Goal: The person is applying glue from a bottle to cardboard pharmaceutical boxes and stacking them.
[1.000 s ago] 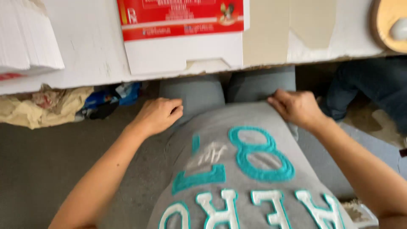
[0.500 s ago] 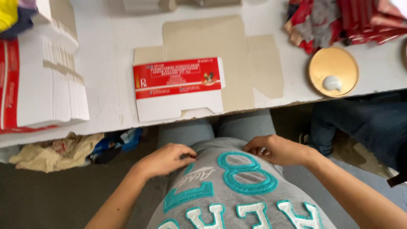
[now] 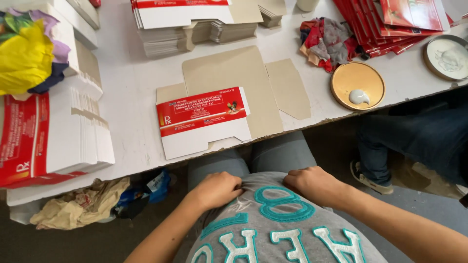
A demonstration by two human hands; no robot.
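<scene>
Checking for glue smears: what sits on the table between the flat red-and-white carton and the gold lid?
In the head view, only the carton's own brown cardboard flaps, then bare white table before the gold lid.

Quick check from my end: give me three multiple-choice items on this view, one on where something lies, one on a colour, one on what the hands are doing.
1. Where does the flat carton blank lie?
A. on the floor
B. on the white table, at its near edge
C. in the lap

2. What colour is the round lid holding a white dab?
A. gold
B. blue
C. black

3. What are the left hand and right hand doing?
A. folding the carton
B. gripping the hem of the grey shirt
C. hanging free

Answers: 1 B, it lies unfolded on the tabletop; 2 A, its face shines gold; 3 B, both fists bunch the hem.
</scene>
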